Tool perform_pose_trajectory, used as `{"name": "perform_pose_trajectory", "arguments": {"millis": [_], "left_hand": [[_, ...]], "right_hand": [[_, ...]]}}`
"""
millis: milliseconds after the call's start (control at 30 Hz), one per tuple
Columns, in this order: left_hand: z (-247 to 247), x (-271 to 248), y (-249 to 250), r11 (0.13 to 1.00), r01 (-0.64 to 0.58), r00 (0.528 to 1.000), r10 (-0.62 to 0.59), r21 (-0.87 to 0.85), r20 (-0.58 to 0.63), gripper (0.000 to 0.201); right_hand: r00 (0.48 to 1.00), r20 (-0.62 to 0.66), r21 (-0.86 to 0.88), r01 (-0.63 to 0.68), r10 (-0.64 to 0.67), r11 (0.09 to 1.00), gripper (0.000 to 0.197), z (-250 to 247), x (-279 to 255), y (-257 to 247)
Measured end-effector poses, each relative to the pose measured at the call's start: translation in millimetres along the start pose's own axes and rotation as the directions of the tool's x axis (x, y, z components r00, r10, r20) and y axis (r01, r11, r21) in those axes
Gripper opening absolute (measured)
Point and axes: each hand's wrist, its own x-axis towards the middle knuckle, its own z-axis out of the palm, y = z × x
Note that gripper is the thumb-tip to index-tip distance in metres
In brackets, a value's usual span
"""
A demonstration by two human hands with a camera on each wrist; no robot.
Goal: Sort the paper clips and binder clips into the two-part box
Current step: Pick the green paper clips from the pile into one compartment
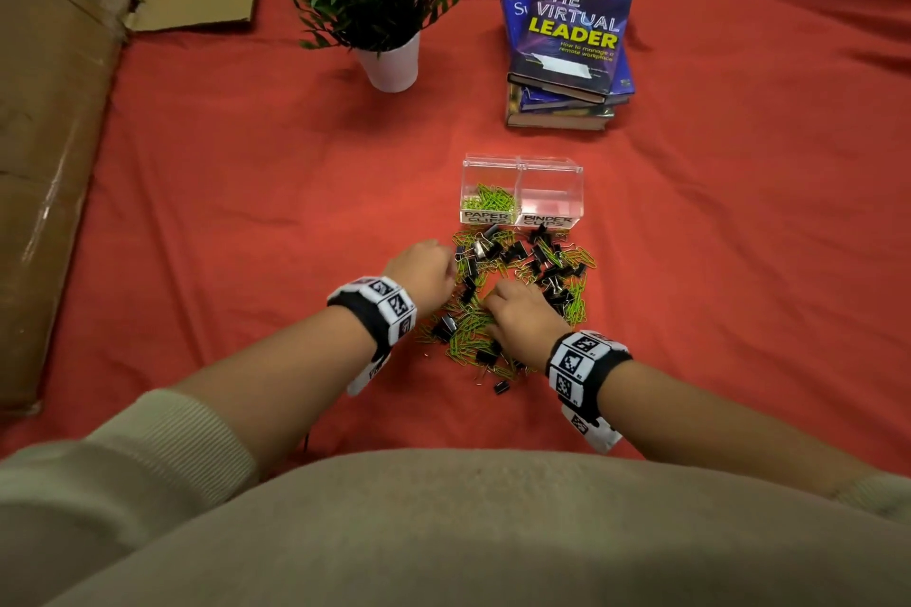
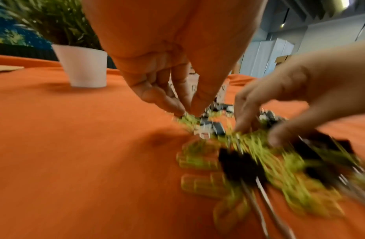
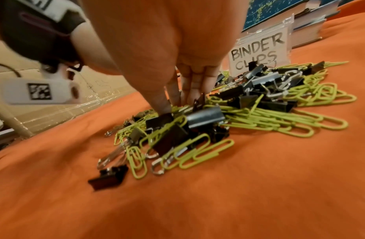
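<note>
- Left hand [image 1: 425, 267]: lowered onto the left edge of the clip pile [image 1: 522, 296]. In the left wrist view its fingers [image 2: 171, 103] are drawn together, tips meeting at green paper clips [image 2: 190, 119]. Blur prevents confirming whether a clip is actually pinched.
- Right hand [image 1: 525, 311]: set on the near middle of the pile, palm down. In the right wrist view its fingers [image 3: 190, 87] point straight down, pressed side by side, tips buried among the clips. Whether anything is held cannot be told.
- Pile: green paper clips [image 3: 279, 119] and black binder clips [image 3: 204, 115] lie mixed on the orange-red cloth of the counter [image 1: 739, 261], spreading beneath and around both sets of fingers. One small binder clip [image 3: 109, 177] lies apart at the near edge.
- Two-part box [image 1: 522, 192]: clear plastic, standing just beyond the fingers, at the far edge of the pile. Its left compartment, labelled "PAPER CLIPS", holds a heap of green paper clips [image 1: 488, 202]. Its right compartment [image 1: 552, 197], labelled "BINDER CLIPS", shows no clips inside.
- Potted plant [image 1: 379, 0]: in a white pot, well beyond the left fingers.
- Stack of books [image 1: 567, 49]: well beyond the box, to the far right of the fingers.
- Cardboard box [image 1: 54, 113]: far left of the left fingers, at the counter's edge.
</note>
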Motion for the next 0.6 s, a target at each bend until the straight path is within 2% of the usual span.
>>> {"name": "perform_pose_trajectory", "arguments": {"millis": [133, 333, 400, 500, 600], "left_hand": [[17.9, -17.8, -14.5, 1.000, 0.022, 0.996, -0.022, 0.003, 0.082, 0.024], [28.4, -21.0, -13.3, 0.998, -0.022, 0.998, 0.019, 0.058, 0.052, 0.027], [28.7, -20.4, -12.4, 0.995, -0.041, 0.998, 0.036, 0.093, 0.054, 0.025], [29.3, -19.4, -11.0, 0.987, -0.067, 0.996, 0.057, 0.146, 0.072, 0.022], [31.1, -18.7, -10.4, 0.983, -0.074, 0.995, 0.061, 0.166, 0.080, 0.019]], "right_hand": [[1.000, 0.001, 0.018, 0.012, -0.012, 1.000, 0.027, -1.1, -0.5, -0.1], [0.999, 0.048, -0.009, -0.005, 0.006, 1.000, 0.031, -0.8, 2.8, -0.9], [0.994, 0.098, 0.089, -0.060, 0.051, 0.994, 0.028, -10.6, 6.2, -1.4], [0.959, 0.224, 0.287, -0.233, 0.172, 0.929, 0.013, -35.7, 13.2, 1.7], [0.950, 0.226, 0.450, -0.297, 0.215, 0.842, 0.009, -60.4, 22.4, 12.2]]}}
